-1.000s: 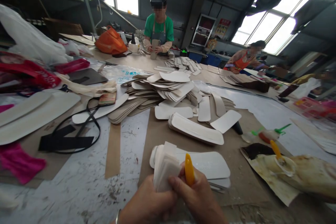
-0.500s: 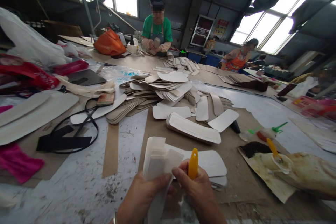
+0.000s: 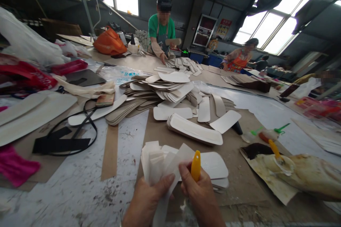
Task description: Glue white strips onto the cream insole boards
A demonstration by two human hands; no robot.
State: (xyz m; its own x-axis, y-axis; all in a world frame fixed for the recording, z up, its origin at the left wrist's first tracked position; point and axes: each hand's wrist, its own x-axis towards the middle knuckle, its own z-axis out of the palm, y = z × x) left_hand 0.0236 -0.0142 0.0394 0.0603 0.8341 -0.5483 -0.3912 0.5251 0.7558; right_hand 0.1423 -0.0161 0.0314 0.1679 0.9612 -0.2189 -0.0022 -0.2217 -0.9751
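Strips (image 3: 152, 161): fanned, long axes pointing away from us.
Left hand (image 3: 149, 195): holding them tight.
Right hand (image 3: 198, 188): pinching one strip (image 3: 184, 153), gripping yellow handle (image 3: 196, 166) (end up).

Stacked pieces (image 3: 195, 130) blocking ahead, bowl (image 3: 289, 167) rightward, passage left of left hand (image 3: 149, 194)

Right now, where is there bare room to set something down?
Open: spotted white tabletop between pink cloth and left hand; brown sheet between the white stack and stained cream sheet. Crowded: the middle, heaped with pale pieces.
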